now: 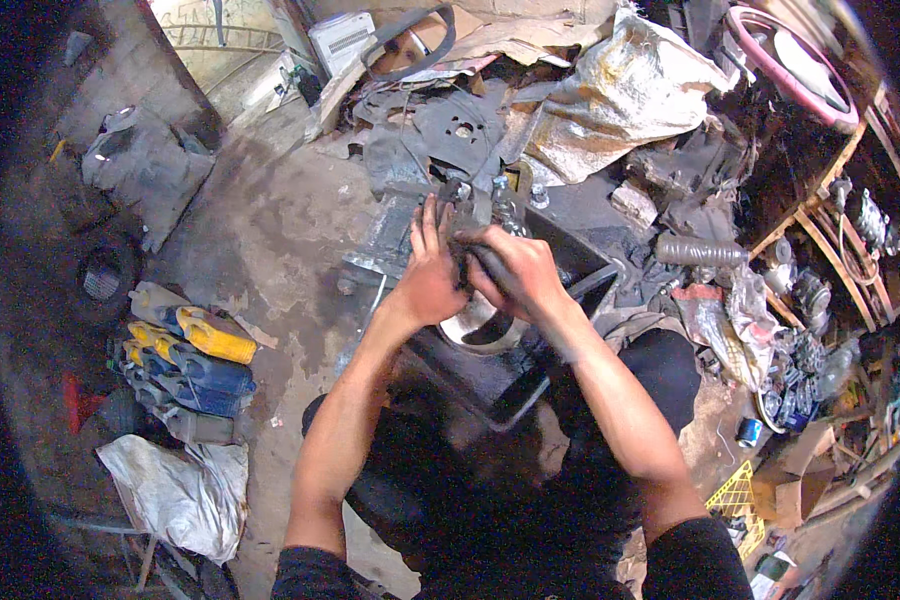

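Observation:
My left hand [430, 260] has its fingers stretched upward against a dark, greasy piece, whose exact shape is hidden by both hands. My right hand [515, 265] is closed, its fingers curled at that dark piece; what it grips is unclear. Beneath my hands a shiny round metal bowl or part [480, 335] sits in a black square tray [510, 400]. A clear plastic bottle [507, 205] stands behind my right hand.
Behind the tray lie dark sheet scraps [420, 130] and a white sack [610, 110]. Plastic jugs [215, 335], a tyre [105, 250] and a pale sack [170, 490] are on the left. Wooden racks [810, 220], metal parts and a yellow crate [730, 500] crowd the right.

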Tool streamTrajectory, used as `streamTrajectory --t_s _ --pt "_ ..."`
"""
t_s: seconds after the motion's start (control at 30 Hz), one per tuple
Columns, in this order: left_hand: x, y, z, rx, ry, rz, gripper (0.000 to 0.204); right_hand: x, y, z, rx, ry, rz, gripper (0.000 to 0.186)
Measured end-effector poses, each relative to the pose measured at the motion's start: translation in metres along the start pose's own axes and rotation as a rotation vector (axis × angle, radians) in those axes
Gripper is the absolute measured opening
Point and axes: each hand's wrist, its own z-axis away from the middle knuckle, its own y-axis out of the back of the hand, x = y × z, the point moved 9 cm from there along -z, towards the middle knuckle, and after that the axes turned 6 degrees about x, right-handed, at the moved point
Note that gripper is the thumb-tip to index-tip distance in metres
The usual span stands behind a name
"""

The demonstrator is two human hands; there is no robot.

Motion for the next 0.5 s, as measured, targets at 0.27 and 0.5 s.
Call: streamTrajectory --t_s 0.27,0.5 --pt "0.004 0.0 -0.005 0.035 -0.018 -0.037 0.101 -0.011 0.009 -0.001 0.128 -0.055 -0.006 0.033" --pt "0.005 -0.007 -0.008 -0.073 -0.022 -0.129 0.109 0.061 0.016 0.018 0.267 -0.447 0.036 0.033"
